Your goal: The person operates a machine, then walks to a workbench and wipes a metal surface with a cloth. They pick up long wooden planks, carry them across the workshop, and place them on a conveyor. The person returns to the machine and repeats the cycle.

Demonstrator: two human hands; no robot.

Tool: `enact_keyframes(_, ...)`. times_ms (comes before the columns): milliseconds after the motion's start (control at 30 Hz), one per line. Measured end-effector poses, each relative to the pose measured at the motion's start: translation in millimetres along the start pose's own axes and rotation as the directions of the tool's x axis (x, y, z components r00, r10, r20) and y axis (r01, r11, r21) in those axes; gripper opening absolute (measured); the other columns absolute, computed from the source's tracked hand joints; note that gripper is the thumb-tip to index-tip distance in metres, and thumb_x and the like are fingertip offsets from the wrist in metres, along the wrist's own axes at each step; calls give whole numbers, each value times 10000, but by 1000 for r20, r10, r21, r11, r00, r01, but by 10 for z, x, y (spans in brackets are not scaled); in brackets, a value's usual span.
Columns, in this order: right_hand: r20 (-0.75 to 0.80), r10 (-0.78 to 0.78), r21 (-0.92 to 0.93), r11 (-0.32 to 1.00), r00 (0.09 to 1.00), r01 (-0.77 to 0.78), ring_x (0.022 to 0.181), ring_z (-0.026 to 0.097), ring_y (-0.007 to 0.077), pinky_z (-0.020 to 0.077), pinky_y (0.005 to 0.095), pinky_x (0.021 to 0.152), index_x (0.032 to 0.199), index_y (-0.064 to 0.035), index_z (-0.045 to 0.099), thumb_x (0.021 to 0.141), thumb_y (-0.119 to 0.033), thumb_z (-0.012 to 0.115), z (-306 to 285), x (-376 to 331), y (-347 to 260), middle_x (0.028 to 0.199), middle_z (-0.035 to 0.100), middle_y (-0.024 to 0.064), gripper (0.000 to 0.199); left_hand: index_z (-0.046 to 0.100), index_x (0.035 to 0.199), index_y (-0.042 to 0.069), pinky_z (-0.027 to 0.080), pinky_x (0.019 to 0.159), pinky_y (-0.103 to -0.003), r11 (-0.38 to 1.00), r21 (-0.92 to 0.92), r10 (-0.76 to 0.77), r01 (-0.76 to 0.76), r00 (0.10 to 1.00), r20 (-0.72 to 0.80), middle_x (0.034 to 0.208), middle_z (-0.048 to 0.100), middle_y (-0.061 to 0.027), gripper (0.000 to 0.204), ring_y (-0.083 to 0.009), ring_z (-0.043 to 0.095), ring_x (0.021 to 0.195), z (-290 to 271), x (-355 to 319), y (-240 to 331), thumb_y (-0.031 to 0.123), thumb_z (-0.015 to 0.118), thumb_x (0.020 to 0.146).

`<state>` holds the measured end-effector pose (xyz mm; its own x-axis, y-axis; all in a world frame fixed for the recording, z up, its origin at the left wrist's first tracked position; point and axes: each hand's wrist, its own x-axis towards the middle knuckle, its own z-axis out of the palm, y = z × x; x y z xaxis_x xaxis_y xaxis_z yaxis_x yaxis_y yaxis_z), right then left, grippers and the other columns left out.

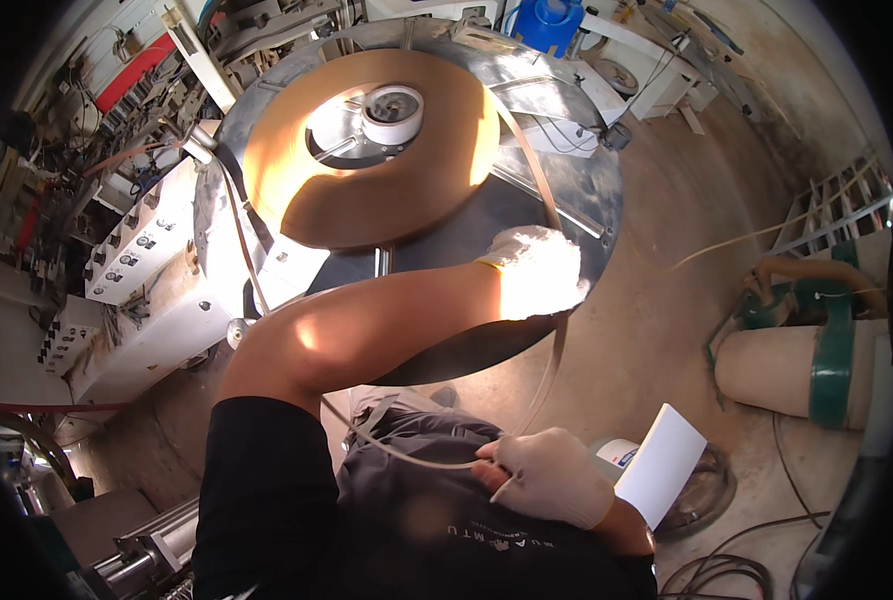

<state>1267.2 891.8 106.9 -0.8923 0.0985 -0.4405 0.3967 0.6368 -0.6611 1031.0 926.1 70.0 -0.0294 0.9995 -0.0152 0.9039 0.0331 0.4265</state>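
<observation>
A wide roll of brown edge-banding strip (377, 205) lies on a round dark turntable (457, 215), around a white hub (392, 118). The strip's outer end (534, 165) leaves the roll on the right and runs to my left hand (539, 272). That hand wears a white glove and is closed around the strip at the turntable's near right edge; sunlight washes out its fingers. Below it the strip (552, 375) hangs in a loop by my body. My right hand (552, 478), also gloved with bare fingertips, pinches the strip, which continues left under my left forearm.
On the left stands a white machine (147, 240) with knobs and a guide roller (199, 143). A blue canister (547, 25) is behind the turntable. To the right are a beige and green cylindrical machine (782, 375), a ladder (842, 215), a white panel (662, 465) and floor cables (732, 570).
</observation>
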Motion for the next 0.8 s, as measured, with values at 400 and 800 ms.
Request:
enact_keyframes(400,-742,39,51,999,670,-1,790,707,167,582,304,731,1272,21,698,960,-63,625,-1640,632,963,828,714,64,331,809,792,14,594,647,-552,941,-110,327,-321,944,46,734,733,-235,236,-417,739,696,441,234,919,203,670,812)
enact_keyframes(800,-482,-69,-476,857,874,-195,1127,714,434,579,530,987,1278,-79,701,915,-262,672,-2692,1381,1883,1142,766,215,407,786,1046,83,611,688,-468,915,-23,346,-402,758,553,915,759,-121,164,-365,775,892,152,466,1148,188,697,957)
